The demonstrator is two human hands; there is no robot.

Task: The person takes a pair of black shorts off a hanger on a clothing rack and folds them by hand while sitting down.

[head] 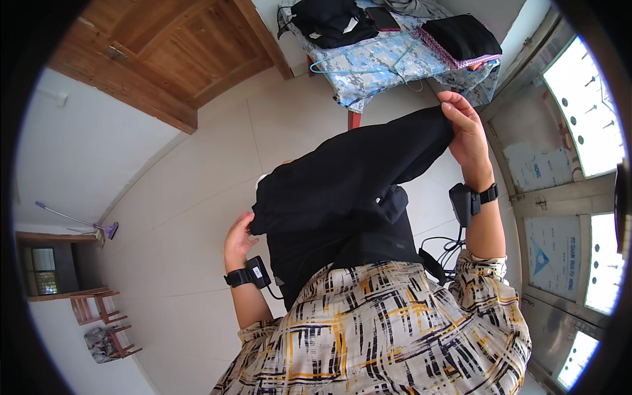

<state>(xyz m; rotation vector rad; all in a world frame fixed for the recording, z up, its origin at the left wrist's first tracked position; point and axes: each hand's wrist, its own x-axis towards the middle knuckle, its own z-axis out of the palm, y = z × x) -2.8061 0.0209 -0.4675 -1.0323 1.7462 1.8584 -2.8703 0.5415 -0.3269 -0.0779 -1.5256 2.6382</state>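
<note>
A black cloth garment (340, 173), possibly trousers, is stretched between my two hands in front of my body. My left hand (239, 236) pinches its edge at the lower left. Higher up on the right, my right hand (466, 126) grips the opposite end between thumb and fingers. A bunched part of the cloth (393, 203) hangs below the middle, with a small white spot on it. The garment's full shape is hidden by its folds.
Ahead stands a table with a blue camouflage cloth (365, 84), bearing a blue hanger (345, 69), a phone (382, 19), a dark bundle (331, 22) and folded clothes (461, 39). A wooden door (187, 49) is at upper left, metal-framed doors (548, 197) at right. Cables (442, 247) hang near my right arm.
</note>
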